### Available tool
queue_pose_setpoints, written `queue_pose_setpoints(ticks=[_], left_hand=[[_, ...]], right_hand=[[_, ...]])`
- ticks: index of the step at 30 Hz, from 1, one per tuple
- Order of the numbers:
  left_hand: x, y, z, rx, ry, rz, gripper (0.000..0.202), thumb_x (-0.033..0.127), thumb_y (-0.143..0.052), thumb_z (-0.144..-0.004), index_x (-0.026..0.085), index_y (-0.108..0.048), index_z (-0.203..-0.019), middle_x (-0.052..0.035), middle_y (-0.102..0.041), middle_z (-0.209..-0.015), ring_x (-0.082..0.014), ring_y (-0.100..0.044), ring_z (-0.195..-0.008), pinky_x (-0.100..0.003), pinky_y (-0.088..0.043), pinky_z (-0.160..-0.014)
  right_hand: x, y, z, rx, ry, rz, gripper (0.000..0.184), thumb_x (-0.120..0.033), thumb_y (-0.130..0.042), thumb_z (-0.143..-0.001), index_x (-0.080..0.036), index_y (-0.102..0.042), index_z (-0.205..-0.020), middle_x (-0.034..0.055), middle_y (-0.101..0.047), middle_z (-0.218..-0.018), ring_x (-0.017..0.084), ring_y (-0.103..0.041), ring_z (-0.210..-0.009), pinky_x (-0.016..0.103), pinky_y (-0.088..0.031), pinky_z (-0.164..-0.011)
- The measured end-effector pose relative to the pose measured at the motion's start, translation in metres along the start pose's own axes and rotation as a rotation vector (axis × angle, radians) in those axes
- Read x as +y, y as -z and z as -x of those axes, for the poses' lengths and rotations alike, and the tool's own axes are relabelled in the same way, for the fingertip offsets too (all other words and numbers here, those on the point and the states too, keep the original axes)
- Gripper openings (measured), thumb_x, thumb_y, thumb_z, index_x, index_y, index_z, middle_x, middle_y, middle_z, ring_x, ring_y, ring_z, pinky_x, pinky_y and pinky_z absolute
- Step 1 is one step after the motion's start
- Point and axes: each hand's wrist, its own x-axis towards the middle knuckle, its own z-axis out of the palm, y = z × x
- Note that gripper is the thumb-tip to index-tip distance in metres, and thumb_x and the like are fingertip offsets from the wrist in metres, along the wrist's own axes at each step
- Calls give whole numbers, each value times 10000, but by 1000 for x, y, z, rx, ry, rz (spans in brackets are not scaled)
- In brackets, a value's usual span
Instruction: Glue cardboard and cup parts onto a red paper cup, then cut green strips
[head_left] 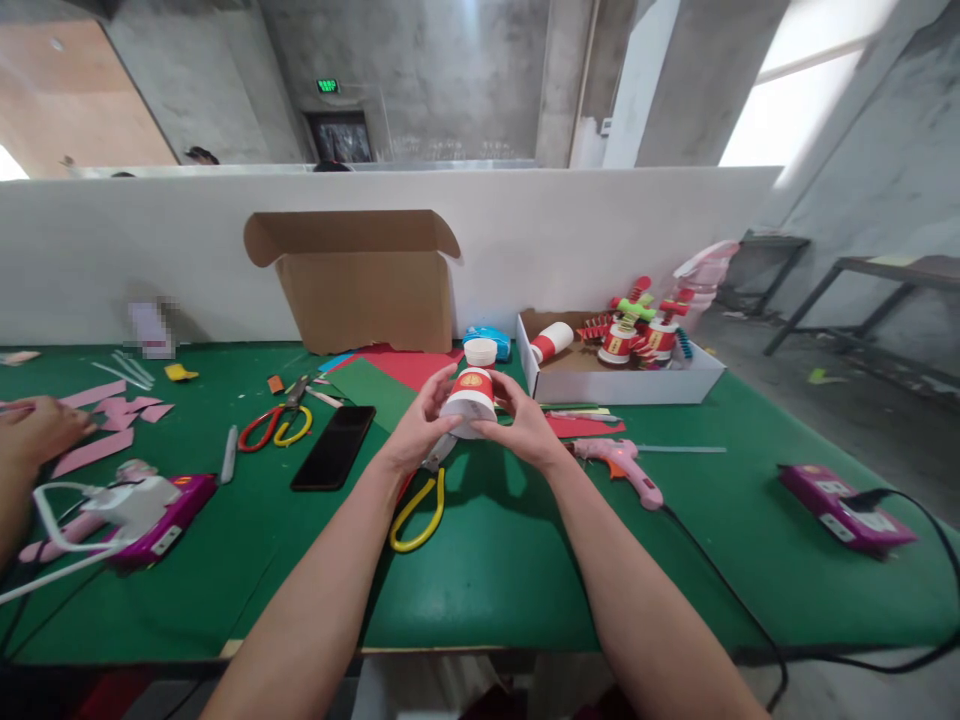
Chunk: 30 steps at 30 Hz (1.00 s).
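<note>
Held cup: one paper cup (474, 388), smooth white with a red band and a round gold emblem, raised over the table's near-middle.
Left hand (421, 420): one, closed on the cup's left side, fingers curved.
Right hand (526, 420): one, gripping the same cup from the right.
White tub (481, 351): one, short and round, just behind the held cup.
Scissors: two pairs; one with yellow loops (420, 512) below the hands, one with a red and a yellow loop (277, 422) farther left.
Phone (334, 448): one, flat black slab, glossy.
Glue gun (619, 462): one by the right forearm, pink plastic, black cord, pale translucent stick at its rear.
White box (626, 387): one, shallow cardboard, holding one cup (553, 342) on its side and at least two decorated cups (617, 343) with pleated strips.
Brown cardboard (367, 295): one upright folded panel.
Table (487, 610): one, smooth green top.
Pink paper pieces (94, 450): several, flat, overlapping, exact count unclear; beside a co-worker's hand (46, 432).
</note>
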Motion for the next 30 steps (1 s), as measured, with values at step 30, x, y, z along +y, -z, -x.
queue_pose_setpoints(ticks=[30], left_hand=[[1, -4, 1, -64, -17, 53, 866, 351, -801, -704, 270, -352, -1440, -114, -495, -1399, -301, -525, -1251, -409, -434, -1032]], right_hand=[[1, 6, 1, -39, -45, 86, 760, -315, -733, -669, -199, -468, -1372, 124, -494, -1411, 274, -504, -1271, 443, -401, -1078]])
